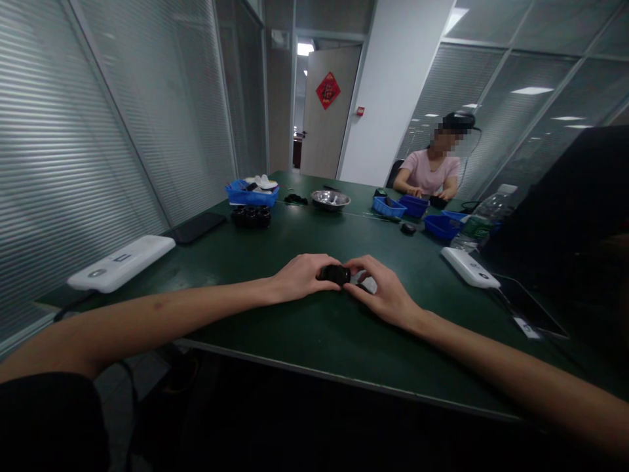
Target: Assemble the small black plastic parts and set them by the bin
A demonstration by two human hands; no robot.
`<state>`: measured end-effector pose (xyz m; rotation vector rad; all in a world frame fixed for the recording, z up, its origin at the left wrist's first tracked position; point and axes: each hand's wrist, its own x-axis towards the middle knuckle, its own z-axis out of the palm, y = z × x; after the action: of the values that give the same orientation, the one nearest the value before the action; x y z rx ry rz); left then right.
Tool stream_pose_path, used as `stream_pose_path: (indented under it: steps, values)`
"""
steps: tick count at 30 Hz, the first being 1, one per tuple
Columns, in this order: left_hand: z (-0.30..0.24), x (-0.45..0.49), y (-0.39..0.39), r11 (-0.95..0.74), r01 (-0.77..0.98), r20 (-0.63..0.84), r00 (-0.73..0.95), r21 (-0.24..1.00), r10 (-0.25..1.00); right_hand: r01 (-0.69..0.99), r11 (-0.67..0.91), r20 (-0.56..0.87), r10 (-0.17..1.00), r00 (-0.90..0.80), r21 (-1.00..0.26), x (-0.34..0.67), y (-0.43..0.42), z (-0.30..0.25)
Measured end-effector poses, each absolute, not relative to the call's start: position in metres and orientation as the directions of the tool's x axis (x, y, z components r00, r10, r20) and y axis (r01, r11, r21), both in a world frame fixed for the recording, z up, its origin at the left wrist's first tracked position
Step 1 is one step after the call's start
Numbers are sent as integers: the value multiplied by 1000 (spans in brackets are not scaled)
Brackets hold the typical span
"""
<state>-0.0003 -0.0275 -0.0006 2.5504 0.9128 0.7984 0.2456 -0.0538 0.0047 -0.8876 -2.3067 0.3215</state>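
The left hand [304, 277] grasped a black cylindrical part [335, 275] between thumb and fingers, while the right hand [386, 292] pinched its right end. The part sat in this shared grip, over the green tabletop [295, 331]; beyond the grip stood a steel bowl [324, 204].

The left forearm [187, 311] comes in from the lower left, bare and nearly level, and the left hand [305, 274] lies back upward, its thumb and fingers closed in a grip. The right forearm [496, 351] slants up from the lower right; the right hand [386, 288] curves its thumb and forefinger into a pinch. Both sets of fingertips nearly meet.
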Motion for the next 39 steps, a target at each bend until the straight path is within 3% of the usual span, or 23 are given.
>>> stream_pose_path:
  steps: [9,17,20,26,31,39]
  values:
    - [3,-1,-29,-718,468,373,632,516,680,525,684,441,729,-523,-507,245,-53,4]
    - [4,-2,-25,-610,372,351,564,700,747,440,613,462,787,-408,-656,249,-47,-1]
    - [0,-2,-20,-611,353,356,569,709,742,488,614,450,788,-420,-620,251,-43,-4]
    - [-5,-5,-11,-626,512,330,555,588,764,662,588,346,809,-476,-465,254,-38,-7]
    - [-4,-4,-12,-557,591,249,523,583,815,672,560,308,828,-468,-485,252,-39,-6]
    - [-1,-3,-19,-555,467,301,512,688,804,657,542,329,840,-431,-524,252,-40,-4]
